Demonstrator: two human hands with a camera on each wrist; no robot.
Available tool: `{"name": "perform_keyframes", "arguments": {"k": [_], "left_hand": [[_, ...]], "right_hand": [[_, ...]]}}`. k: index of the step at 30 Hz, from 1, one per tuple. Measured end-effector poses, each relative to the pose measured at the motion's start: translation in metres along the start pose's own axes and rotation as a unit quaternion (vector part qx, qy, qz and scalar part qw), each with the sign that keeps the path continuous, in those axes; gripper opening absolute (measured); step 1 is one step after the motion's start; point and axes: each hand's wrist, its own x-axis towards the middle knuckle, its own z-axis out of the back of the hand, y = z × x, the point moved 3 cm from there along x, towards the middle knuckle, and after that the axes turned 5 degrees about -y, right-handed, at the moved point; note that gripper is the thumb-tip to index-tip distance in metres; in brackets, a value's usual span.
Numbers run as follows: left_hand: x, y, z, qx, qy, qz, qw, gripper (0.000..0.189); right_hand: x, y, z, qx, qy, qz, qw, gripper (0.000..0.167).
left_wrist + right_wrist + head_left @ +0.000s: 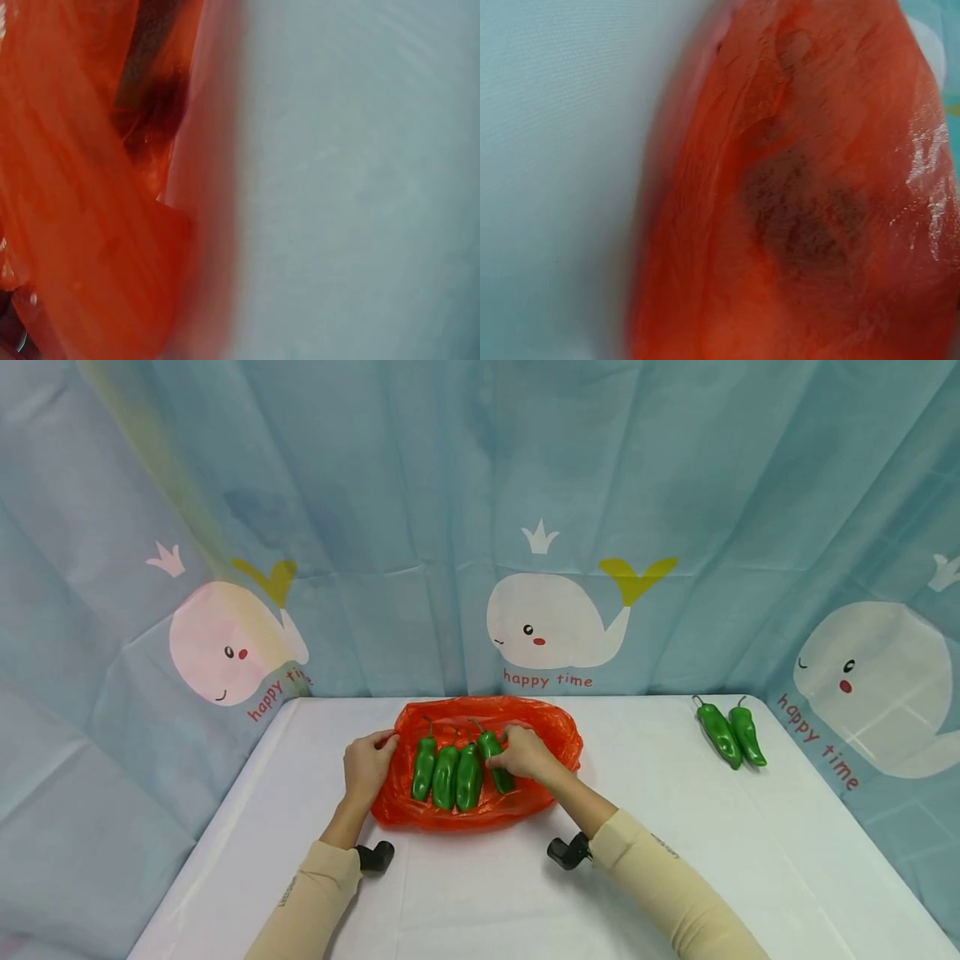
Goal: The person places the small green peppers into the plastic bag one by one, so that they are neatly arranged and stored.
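Observation:
A red plastic bag (555, 727) lies spread open at the back middle of the table in the head view, with several green peppers (445, 777) side by side in it, stems away from me. My left hand (367, 767) pinches the bag's left rim. At the bag's right half, my right hand (525, 753) holds the rightmost pepper (501, 774) there between thumb and fingers. Red plastic (82, 217) fills the left of the left wrist view. The bag's side (705, 300) hides the right hand's fingers in the right wrist view, where dark shapes show through.
Two more green peppers (718, 735) lie together at the table's back right corner. A white cloth (480, 893) covers the table. Behind and at both sides hangs a blue curtain (420, 527) with printed whales. Black wrist devices (567, 852) sit at both sleeves.

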Motion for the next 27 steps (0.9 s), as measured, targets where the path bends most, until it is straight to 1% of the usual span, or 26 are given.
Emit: {"name": "perform_keyframes", "arguments": {"k": [4,9,15,22,27], "left_hand": [[0.001,0.000,0.000,0.001,0.001,0.002,1.0000,0.025],[0.001,-0.001,0.001,0.002,0.002,0.002,1.0000,0.025],[0.000,0.000,0.001,0.008,0.003,-0.002,1.0000,0.024],[-0.001,-0.001,0.001,0.008,0.002,-0.004,1.0000,0.024],[-0.001,-0.003,0.002,0.007,0.005,-0.004,1.0000,0.024]], "right_hand": [[0.001,0.000,-0.001,-0.012,0.000,-0.007,0.9999,0.038],[0.004,-0.001,-0.004,-0.020,-0.012,-0.011,0.9997,0.031],[0.007,-0.002,-0.012,-0.041,-0.019,-0.005,0.9990,0.029],[0.007,-0.001,-0.019,-0.078,-0.013,-0.005,0.9969,0.032],[0.006,-0.001,-0.018,-0.075,-0.015,-0.002,0.9970,0.030]]}}
